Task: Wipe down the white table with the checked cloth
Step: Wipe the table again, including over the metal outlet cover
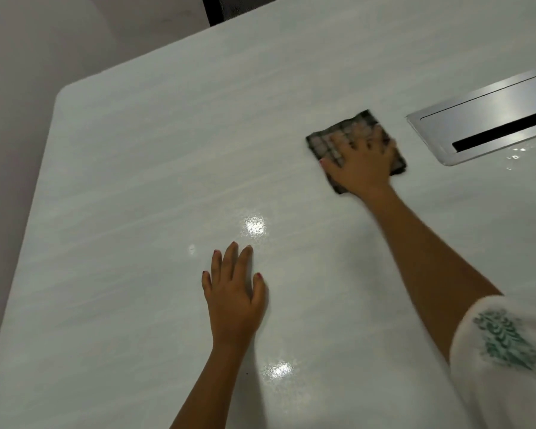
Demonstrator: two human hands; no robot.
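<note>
Much of the small dark checked cloth point(324, 144) lies hidden under my right hand point(361, 161). Only its far corner, left edge and a strip at the right show, and the pattern is blurred. The brushed silver metal hatch plate with a black slot point(489, 119), set into the tabletop, is cut off by the right edge of the view. The glossy white table point(121, 181) runs out of view at the bottom and right. Beyond its far edge a dark shape point(226, 9) is clipped at the top, and I cannot tell what it is.

My right hand lies flat on the cloth with the fingers straight and spread. It presses the cloth against the table rather than curling round it. The cloth sits on the far right part of the table, near the hatch plate's left end but apart from it. My left hand point(234, 294) rests palm down on bare tabletop nearer to me, fingers straight and slightly fanned, holding nothing.

My right arm is stretched well forward and leftward, coming out of a white short sleeve with a green print point(508, 351). My left forearm rises from the bottom edge, angled slightly to the right.
</note>
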